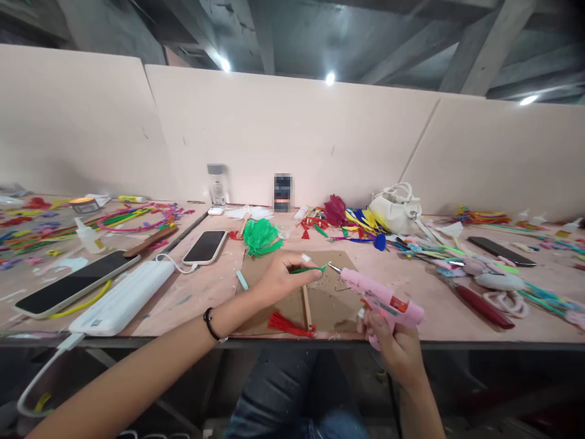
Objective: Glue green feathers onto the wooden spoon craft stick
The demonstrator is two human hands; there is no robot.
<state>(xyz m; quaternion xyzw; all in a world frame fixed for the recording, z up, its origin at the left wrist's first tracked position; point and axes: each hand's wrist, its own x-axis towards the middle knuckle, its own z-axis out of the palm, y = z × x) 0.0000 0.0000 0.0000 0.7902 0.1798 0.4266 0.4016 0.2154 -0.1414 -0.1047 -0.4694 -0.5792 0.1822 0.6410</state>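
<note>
My right hand [395, 347] is wrapped round the handle of a pink hot glue gun [375, 292], its metal nozzle pointing up and left. Between the fingers of my left hand [287, 274] is a thin green feather-like piece [315, 268], pinched so its tip meets or nearly meets the nozzle; I cannot tell if they touch. Below both lies a brown cardboard sheet [274, 305]. On it are a wooden stick [306, 308] and a red tassel [287, 324]. A green leafy bundle [260, 236] sits just beyond my left hand.
Left of the cardboard are a phone [205, 247], a white power bank [123, 299] and a glue bottle [89, 236]. Feathers [365, 221] and a white handbag [395, 210] stand at the back. At right lie red-handled scissors or pliers [484, 306] and another phone [501, 251].
</note>
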